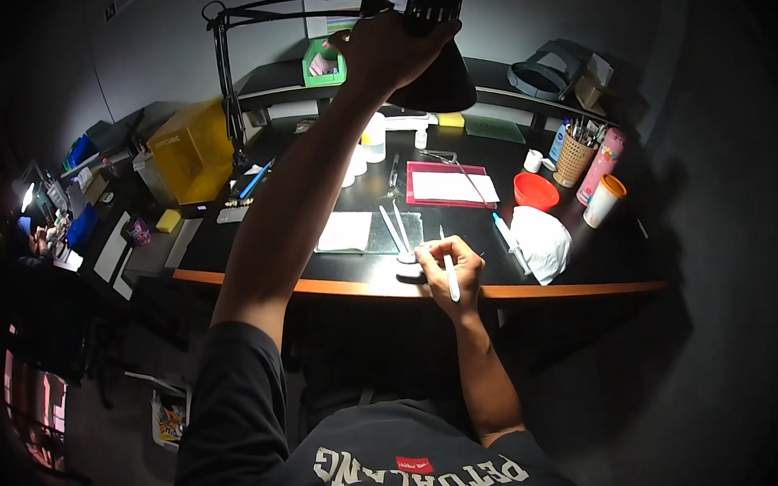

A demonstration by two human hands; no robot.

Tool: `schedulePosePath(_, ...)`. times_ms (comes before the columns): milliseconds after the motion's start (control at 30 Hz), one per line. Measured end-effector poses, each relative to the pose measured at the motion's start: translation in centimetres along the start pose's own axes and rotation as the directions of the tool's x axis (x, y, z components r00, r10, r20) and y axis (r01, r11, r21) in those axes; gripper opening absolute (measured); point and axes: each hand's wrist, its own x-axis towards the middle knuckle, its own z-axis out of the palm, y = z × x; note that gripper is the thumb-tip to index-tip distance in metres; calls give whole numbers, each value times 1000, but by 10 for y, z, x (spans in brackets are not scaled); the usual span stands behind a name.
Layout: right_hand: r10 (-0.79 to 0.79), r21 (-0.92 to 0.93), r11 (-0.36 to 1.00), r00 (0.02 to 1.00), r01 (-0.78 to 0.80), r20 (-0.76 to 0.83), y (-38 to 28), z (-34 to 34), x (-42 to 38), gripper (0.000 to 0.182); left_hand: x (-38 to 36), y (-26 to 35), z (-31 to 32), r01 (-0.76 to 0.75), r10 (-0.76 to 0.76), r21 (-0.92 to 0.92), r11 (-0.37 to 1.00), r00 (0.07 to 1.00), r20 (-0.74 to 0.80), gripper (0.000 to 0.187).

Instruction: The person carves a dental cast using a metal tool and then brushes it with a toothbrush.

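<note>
My left hand (391,51) is raised high, its fingers closed round the head of the black desk lamp (444,88). Low over the front of the desk, my right hand (455,264) pinches a slim white pen-like tool (452,284) with a thin pointed tip. Right beside its fingertips is a small round white piece (408,258) on a dark base. White tweezers-like prongs (393,228) slant up from there, in front of a glass plate (413,225). A folded white cloth (344,231) lies left of the plate.
Behind are a pink tray (414,184) with white paper and white bottles (374,139). To the right sit a red bowl (536,192), a syringe (512,246), a crumpled white bag (542,242) and a tool cup (573,160). The lamp's arm (225,84) rises at left. Another person (37,242) sits far left.
</note>
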Motion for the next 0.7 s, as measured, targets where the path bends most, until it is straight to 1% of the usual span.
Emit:
schedulePosePath(33, 2, 14, 1000, 1000, -2, 5, 0, 1, 0, 17, -9, 3, -12, -5, 5, -8, 1000, 1000, -22, 87)
schedulePosePath(100, 35, -23, 999, 999, -35, 12, -14, -2, -2, 16, -28, 5, -35, -7, 6, -26, 1000, 999, -44, 90)
schedulePosePath(133, 31, -53, 998, 999, -31, 6, -20, -3, 0, 15, -34, 3, -48, -6, 6, -5, 1000, 1000, -20, 88)
schedulePosePath(200, 38, -85, 996, 999, -36, 24, -22, -5, 1, 13, -45, -14, -55, -42, 39, -55, 998, 998, -57, 79)
schedulePosePath(233, 16, -66, 998, 1000, -15, 15, -17, -3, 1, 12, -52, -16, -68, -35, 32, -147, 989, 999, -23, 77)
schedulePosePath(267, -8, -49, 999, 1000, 8, 8, -12, -2, 1, 12, -61, -14, -83, -22, 25, -238, 971, 1000, 9, 74)
schedulePosePath(300, -1, -23, 1000, 1000, 1, 7, -14, 0, 1, 12, -71, -9, -91, 49, -47, -254, 966, 999, 16, 63)
schedulePosePath(400, -11, -16, 1000, 996, 12, 85, -17, -4, 3, 14, -83, -11, -104, 129, -95, -472, 872, 991, 97, 72)
schedulePosePath(433, 4, -25, 1000, 995, -1, 99, -15, -4, 3, 16, -92, -5, -114, 104, -69, -488, 866, 994, 88, 73)
schedulePosePath(533, 59, 45, 997, 989, -66, 136, -14, -2, 3, 17, -101, -6, -127, 58, -13, -541, 839, 996, 86, 72)
schedulePosePath(567, 52, 112, 991, 989, -69, 141, -5, 0, 2, 17, -102, -8, -130, 49, 3, -558, 828, 996, 92, 72)
schedulePosePath(667, 79, 88, 992, 984, -94, 158, -10, -3, 2, 18, -107, -11, -134, 55, 9, -604, 795, 995, 101, 73)
schedulePosePath(700, 123, 76, 987, 976, -138, 181, -17, -5, 3, 18, -112, -7, -135, 57, -7, -616, 786, 997, 83, 75)
